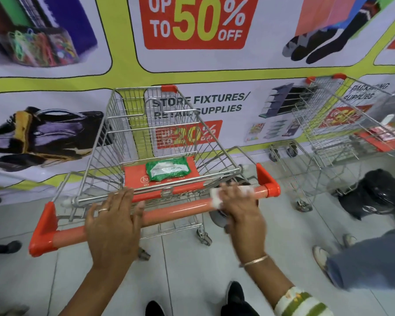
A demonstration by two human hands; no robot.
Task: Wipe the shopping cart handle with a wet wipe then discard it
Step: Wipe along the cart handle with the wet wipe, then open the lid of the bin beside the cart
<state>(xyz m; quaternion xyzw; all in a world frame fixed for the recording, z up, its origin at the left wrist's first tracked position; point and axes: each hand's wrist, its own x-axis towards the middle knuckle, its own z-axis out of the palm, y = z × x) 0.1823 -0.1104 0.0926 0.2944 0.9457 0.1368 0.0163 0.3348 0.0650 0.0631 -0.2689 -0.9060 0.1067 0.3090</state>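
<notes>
The right hand (237, 201), right of centre in the frame, is pressing a white wipe (216, 197) onto the orange cart handle (176, 209), fingers curled over the bar and gripping the wipe against it. The left hand (113, 221), lower centre-left, is wrapping around the same handle, holding it. Beyond them, a green pack of wipes (167, 171) is lying on the cart's orange seat flap (135, 176). A second cart (342, 124) is standing at the right, beside the banner wall (55, 87).
</notes>
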